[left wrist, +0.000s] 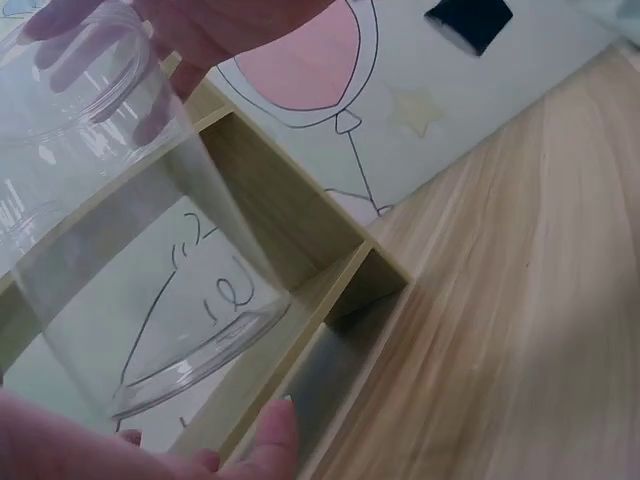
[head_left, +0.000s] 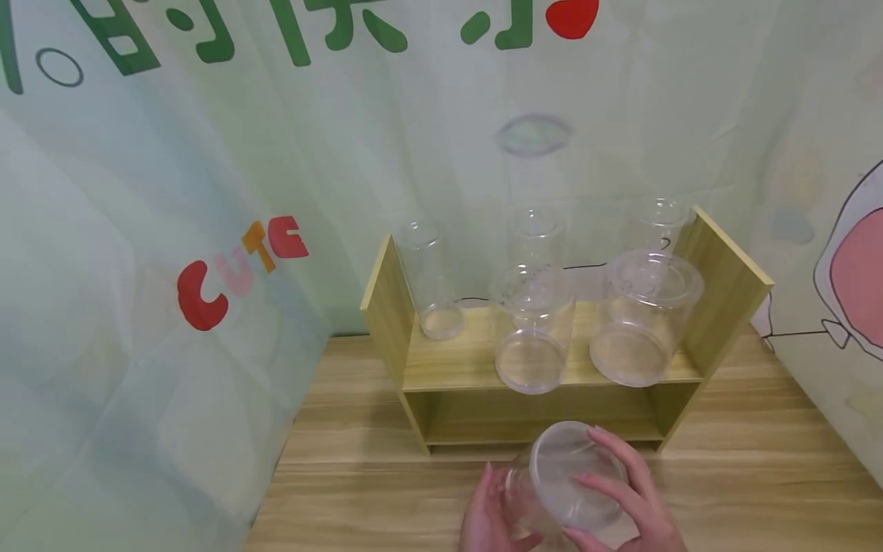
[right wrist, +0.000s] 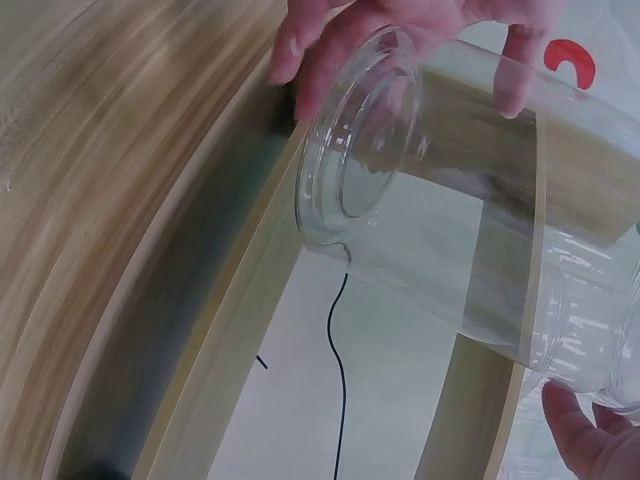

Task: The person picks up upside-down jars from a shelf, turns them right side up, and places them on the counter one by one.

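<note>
A clear plastic jar lies tilted between my two hands, in front of a small wooden shelf. My left hand holds it round its base end, where the fingers curve about the edge. At the other end my right hand grips the round, cloudy lid, with fingers spread over its face and the thumb low at its rim. In the left wrist view the jar's base points down, and the ridged lid end is up by the right hand. Nothing shows through the jar's clear wall except the background.
The wooden shelf holds several clear jars, among them a tall narrow jar at left and a wide jar at right. It stands on a wood-grain table. A printed cloth hangs behind and at the sides.
</note>
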The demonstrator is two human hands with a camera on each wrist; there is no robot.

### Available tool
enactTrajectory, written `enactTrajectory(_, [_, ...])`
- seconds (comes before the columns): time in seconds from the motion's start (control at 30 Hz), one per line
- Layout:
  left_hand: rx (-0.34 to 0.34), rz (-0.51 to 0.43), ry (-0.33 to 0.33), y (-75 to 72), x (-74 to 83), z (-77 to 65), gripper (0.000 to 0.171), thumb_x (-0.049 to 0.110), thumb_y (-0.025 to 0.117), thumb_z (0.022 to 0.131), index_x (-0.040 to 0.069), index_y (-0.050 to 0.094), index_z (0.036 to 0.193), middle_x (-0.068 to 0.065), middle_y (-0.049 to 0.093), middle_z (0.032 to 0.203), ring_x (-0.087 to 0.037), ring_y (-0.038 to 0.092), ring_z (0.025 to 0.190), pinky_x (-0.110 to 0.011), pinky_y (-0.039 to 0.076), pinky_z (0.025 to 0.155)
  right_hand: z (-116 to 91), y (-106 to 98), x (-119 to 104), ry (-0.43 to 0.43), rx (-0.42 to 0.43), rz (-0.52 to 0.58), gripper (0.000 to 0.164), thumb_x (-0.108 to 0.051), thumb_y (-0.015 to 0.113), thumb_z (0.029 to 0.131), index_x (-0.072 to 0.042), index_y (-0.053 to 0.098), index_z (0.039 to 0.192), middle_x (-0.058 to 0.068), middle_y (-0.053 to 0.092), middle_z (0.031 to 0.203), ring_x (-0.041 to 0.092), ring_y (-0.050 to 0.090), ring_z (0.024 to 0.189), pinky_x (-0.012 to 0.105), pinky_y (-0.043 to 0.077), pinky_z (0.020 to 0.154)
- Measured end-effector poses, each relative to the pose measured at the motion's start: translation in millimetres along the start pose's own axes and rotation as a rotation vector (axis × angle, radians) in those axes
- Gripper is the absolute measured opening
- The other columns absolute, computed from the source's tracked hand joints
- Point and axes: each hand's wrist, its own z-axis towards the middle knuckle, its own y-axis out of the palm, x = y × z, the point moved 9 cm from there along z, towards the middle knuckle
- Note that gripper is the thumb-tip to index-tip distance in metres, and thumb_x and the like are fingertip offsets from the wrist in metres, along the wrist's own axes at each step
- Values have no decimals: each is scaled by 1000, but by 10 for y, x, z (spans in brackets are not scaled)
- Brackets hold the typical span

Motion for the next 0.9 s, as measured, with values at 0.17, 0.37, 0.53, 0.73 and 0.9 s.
enactTrajectory(0.17, [89,9,93,-43,257,-37,42,52,42,101,19,50,126,-3,53,121,-21,46,108,-37,45,80,-5,-40,17,33,1,-22,41,-18,85,79,13,67,97,42,48,128,41,45,129,33,34,110])
enactTrajectory(0.37, [95,58,197,-66,620,-131,50,49,41,103,14,38,138,-8,40,131,-27,32,119,-39,42,88,-98,-77,62,101,2,-32,41,-19,87,77,10,69,99,42,47,128,36,45,129,29,35,107])
enactTrajectory(0.53, [80,140,318,-35,961,-222,44,36,43,104,11,32,140,-11,30,135,-24,30,116,-37,40,89,-173,-85,98,146,-6,-38,41,-18,88,76,7,69,102,43,45,128,33,45,130,27,35,105])
enactTrajectory(0.73, [61,211,439,20,1347,-336,37,22,46,103,12,37,138,-8,35,137,-24,31,121,-37,42,93,-171,-107,95,142,0,-39,41,-17,88,75,8,69,102,44,45,127,33,45,129,27,35,105])
enactTrajectory(0.9, [15,275,541,110,1644,-450,35,15,46,102,12,39,136,-7,39,139,-23,35,124,-41,39,97,-150,-145,89,146,5,-56,40,-18,88,75,7,70,101,43,46,127,32,46,128,27,34,105])
